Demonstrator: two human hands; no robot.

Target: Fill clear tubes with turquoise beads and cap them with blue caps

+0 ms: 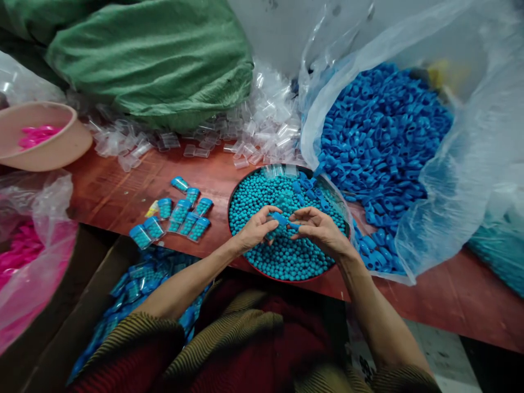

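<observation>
Above a round tray (pixel 242 258) full of turquoise beads (pixel 292 265), both my hands are close together. My left hand (pixel 258 228) pinches a small clear container with a blue top (pixel 279 218), partly hidden by the fingers. In the fingertips of my right hand (pixel 323 232) is a small blue plastic cap (pixel 293 226), its narrow end toward the left hand. Several loose blue caps (pixel 310 192) and clear empty tubes (pixel 280 170) lie on the beads at the tray's far side.
Filled containers (pixel 179 214) stand and lie left of the tray, with more in a heap (pixel 139 286) below the table edge. Right, an open plastic bag (pixel 440 218) spills blue caps. Behind are clear tubes (pixel 266 117) and a green sack (pixel 155 60); a pink basin (pixel 53 155) sits left.
</observation>
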